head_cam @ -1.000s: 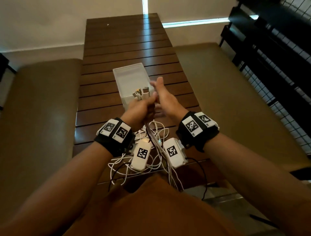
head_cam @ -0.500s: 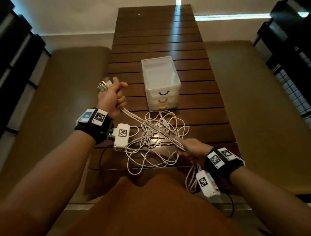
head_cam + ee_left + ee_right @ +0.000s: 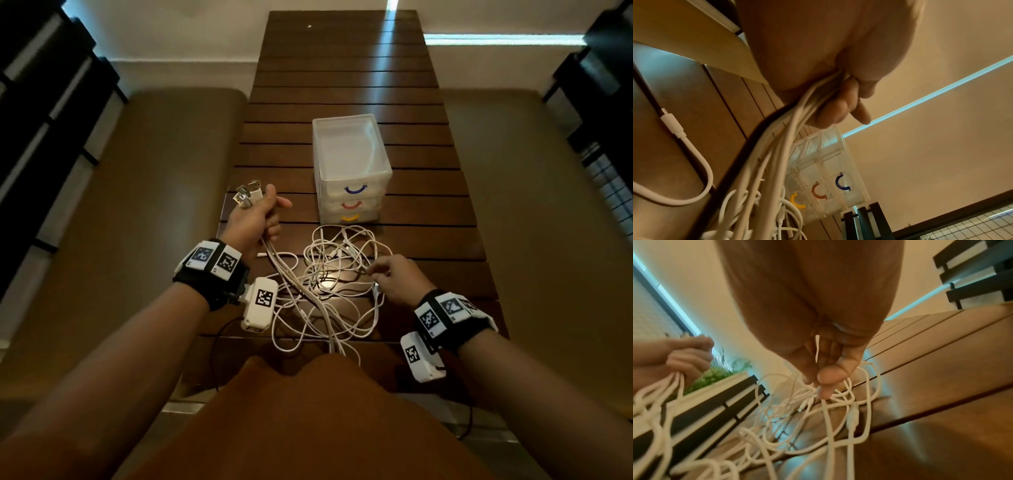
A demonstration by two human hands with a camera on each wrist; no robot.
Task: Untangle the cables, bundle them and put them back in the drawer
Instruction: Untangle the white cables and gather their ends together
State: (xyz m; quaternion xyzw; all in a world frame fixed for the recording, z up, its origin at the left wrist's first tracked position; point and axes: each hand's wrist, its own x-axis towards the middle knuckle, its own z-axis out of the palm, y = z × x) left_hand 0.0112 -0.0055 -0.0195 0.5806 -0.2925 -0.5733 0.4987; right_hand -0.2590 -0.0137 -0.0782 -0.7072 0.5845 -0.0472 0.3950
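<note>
A tangle of white cables (image 3: 334,274) lies on the slatted wooden table (image 3: 342,78) in front of a small clear drawer unit (image 3: 352,178) with blue, red and yellow handles. My left hand (image 3: 263,216) grips a bunch of cable ends, with USB plugs (image 3: 247,194) sticking up out of the fist; the strands run down from it into the tangle. The left wrist view shows the fingers (image 3: 838,104) curled round the strands. My right hand (image 3: 376,274) is at the right side of the tangle. In the right wrist view its thumb and fingers (image 3: 824,379) pinch one white cable.
Brown cushioned benches (image 3: 147,205) flank the table on both sides. Black railings (image 3: 44,102) stand at far left and right. A planter with green leaves (image 3: 719,374) shows beyond the table. One loose plug end (image 3: 672,123) lies flat on the wood.
My right hand has left the stretched strands near the front edge and moved up to the right side of the tangle. My left hand still grips the plug ends, having swung left earlier.
</note>
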